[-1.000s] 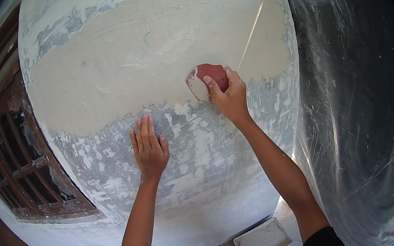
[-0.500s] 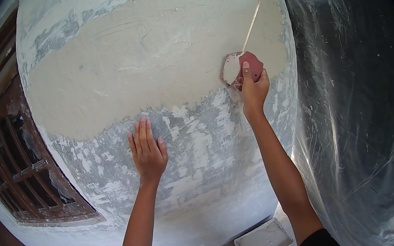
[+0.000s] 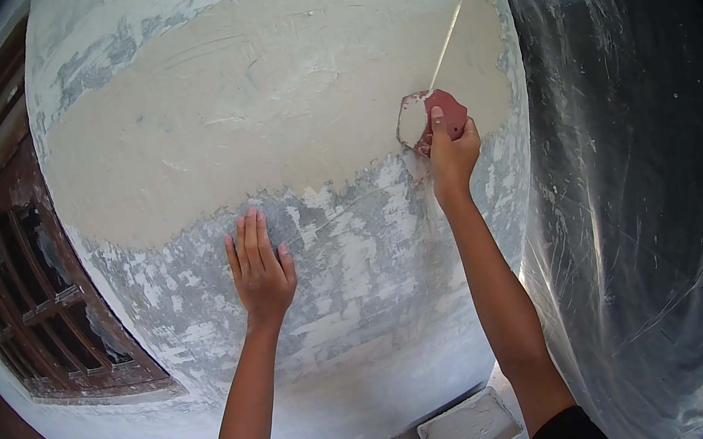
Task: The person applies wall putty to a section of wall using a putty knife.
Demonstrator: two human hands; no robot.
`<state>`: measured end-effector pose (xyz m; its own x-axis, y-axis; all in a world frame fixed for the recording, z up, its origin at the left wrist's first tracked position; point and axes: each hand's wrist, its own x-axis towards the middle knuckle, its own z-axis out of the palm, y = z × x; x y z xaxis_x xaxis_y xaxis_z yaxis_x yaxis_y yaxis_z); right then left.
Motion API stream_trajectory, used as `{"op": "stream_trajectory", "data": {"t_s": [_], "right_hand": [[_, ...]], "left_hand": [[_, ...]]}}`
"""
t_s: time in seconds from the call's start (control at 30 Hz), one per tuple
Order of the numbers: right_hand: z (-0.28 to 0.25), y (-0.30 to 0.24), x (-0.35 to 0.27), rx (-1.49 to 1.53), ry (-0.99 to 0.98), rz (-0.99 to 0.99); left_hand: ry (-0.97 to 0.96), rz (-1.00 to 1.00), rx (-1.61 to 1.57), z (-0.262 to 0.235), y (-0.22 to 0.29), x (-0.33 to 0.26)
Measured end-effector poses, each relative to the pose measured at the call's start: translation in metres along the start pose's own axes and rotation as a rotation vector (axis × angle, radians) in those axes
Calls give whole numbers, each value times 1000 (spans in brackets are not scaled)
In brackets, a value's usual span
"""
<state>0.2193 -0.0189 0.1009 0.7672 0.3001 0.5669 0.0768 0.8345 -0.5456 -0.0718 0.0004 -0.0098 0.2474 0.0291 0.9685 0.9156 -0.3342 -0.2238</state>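
One broad, patchy grey-and-white plastered wall (image 3: 362, 306) bears a beige filler band (image 3: 223, 103). From where I stand, the bare left hand (image 3: 262, 274) lies flat below it, fingers nearly together, thumb apart. The bare right hand (image 3: 456, 158) clamps thumb and fingers on the flat red, apparently plastic scraper (image 3: 420, 114) at the band's lower right. Expect a light, fairly stiff tool, slippery where wet; grip its cleaner right side. Filler coats its left side; one dark spot (image 3: 457, 129) marks the red face.
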Motion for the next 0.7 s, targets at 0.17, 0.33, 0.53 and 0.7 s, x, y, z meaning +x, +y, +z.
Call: {"op": "stream_trajectory", "data": {"t_s": [0.17, 0.33, 0.53, 0.7], "right_hand": [[-6, 14, -7, -248, -269, -271], [-15, 13, -5, -21, -37, -37], [-21, 4, -4, -8, 38, 91], [3, 25, -43, -215, -312, -282]], "left_hand": [[2, 3, -2, 1, 0, 0], [-1, 1, 0, 1, 1, -1], [8, -5, 8, -1, 1, -1], [5, -7, 0, 1, 1, -2]]}}
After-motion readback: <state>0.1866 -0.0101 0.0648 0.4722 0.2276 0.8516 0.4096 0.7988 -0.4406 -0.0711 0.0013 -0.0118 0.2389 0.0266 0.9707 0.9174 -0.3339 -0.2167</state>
